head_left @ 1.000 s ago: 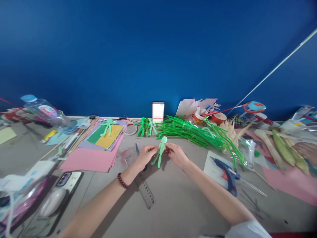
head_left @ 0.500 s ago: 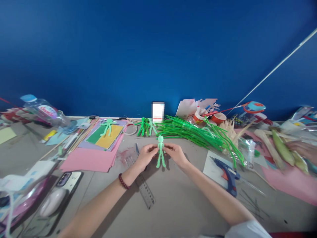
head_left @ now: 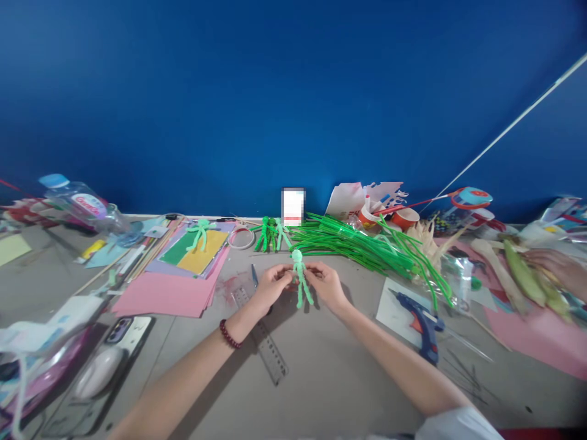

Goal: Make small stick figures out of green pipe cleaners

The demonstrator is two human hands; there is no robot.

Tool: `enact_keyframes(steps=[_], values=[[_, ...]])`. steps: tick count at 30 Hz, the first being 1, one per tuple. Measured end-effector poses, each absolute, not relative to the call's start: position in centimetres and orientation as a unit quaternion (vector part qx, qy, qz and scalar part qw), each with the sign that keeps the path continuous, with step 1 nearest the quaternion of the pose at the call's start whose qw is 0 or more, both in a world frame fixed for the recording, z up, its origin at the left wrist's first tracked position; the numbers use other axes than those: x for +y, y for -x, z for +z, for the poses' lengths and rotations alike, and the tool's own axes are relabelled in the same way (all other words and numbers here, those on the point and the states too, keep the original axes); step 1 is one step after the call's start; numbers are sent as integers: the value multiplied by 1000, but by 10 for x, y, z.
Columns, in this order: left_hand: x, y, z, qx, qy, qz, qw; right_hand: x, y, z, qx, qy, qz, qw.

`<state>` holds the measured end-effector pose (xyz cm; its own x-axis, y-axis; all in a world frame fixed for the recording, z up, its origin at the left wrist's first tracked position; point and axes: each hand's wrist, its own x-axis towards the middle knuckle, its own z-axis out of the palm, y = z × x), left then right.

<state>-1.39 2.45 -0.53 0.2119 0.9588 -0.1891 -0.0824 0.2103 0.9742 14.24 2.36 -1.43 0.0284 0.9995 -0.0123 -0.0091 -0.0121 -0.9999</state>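
Between my hands, a light green pipe-cleaner figure (head_left: 300,275) is held upright over the table, its head up and two legs hanging down. My left hand (head_left: 274,286) pinches it from the left side, and my right hand (head_left: 325,285) pinches it from the right. The fingertips meet at the figure's arms, partly hidden by the thumbs. A clear ruler (head_left: 266,348) lies under my left forearm. More pipe-cleaner figures (head_left: 270,235) stand against the wall, and another figure (head_left: 198,234) rests on packs of coloured sheets.
Green pipe cleaners (head_left: 348,244) lie in a bundle at the back right. A blue glue gun (head_left: 419,324) rests right of my forearm. Pink paper (head_left: 167,295), a phone (head_left: 98,379) with a mouse (head_left: 99,374) and a bottle (head_left: 85,201) are leftward. Another person's hand (head_left: 562,269) touches husks at far right.
The figure's legs have swung to the right, so it now leans with its feet rightward. My hands stay in nearly the same place. The other person's hand has shifted slightly.
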Motion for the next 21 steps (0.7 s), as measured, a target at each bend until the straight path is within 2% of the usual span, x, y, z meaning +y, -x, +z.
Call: enact_keyframes(steps=[12, 17, 21], values=[[22, 15, 0, 495, -548, 407, 538, 19, -139, -14, -477, 511, 531, 479], [21, 13, 4, 477, -557, 404, 547, 18, -139, -11, -525, 521, 475, 477], [20, 12, 4, 455, -580, 394, 548, 17, -140, -10, -583, 535, 388, 473]])
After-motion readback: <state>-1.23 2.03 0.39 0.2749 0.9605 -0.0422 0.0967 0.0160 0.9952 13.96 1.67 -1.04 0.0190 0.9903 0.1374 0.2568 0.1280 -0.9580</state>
